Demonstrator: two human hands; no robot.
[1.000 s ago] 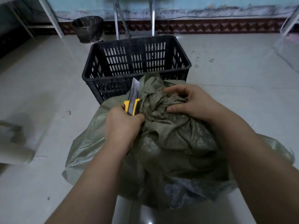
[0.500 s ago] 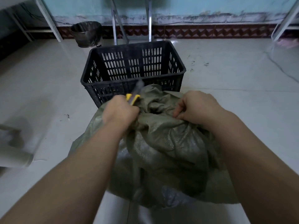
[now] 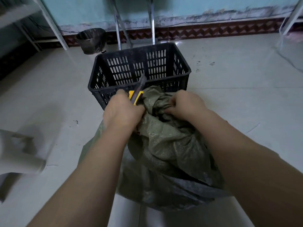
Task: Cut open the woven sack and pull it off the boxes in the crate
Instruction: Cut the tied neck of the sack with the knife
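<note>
An olive-green woven sack (image 3: 165, 148) bulges on the floor in front of me, its top bunched and crumpled. My left hand (image 3: 121, 112) grips a yellow utility knife (image 3: 136, 93) with the blade out, pointing up and away beside the sack's bunched top. My right hand (image 3: 185, 104) grips the gathered fabric at the top of the sack. A dark gap shows in the fabric between my two hands. A black slotted plastic crate (image 3: 139, 74) stands just behind the sack. The sack hides whatever is inside it.
A small bin with a dark liner (image 3: 91, 40) stands at the back left by the wall. Metal frame legs (image 3: 151, 22) rise behind the crate. A pale blurred object (image 3: 18, 153) lies at the left edge. Pale floor tiles spread on both sides.
My right hand has gone from lying on the sack's top to gripping its bunched fabric. The knife in my left hand has tilted to the right. The view has shifted downward.
</note>
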